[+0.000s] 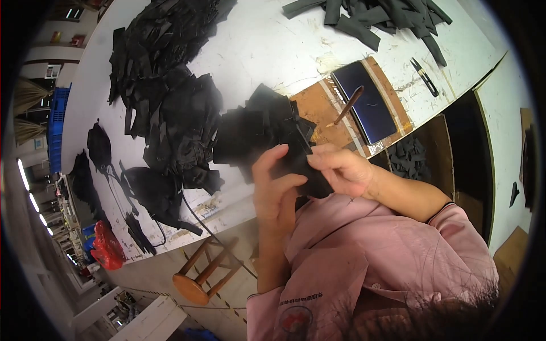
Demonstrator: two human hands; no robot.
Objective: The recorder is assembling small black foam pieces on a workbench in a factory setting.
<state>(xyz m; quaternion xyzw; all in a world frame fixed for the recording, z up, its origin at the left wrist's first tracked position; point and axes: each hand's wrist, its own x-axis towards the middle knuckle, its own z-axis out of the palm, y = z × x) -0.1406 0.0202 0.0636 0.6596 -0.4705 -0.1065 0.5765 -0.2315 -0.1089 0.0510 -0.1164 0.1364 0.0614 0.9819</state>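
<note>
Between my hands is a flat black fabric piece, its near end close to my pink shirt. My right hand pinches its right edge between thumb and fingers. On the other side, my left hand is bent round the fabric's left edge, with the index finger and thumb showing against the black. A stack of black fabric pieces lies on the table just beyond my hands, partly hidden by them. Black on black, the border between the held piece and the stack is hard to make out.
A large heap of black cloth pieces covers the table's left. To the right, a brown board bears a dark phone and a brown pencil. Grey-green strips, snips, a red bag and a wooden stool surround.
</note>
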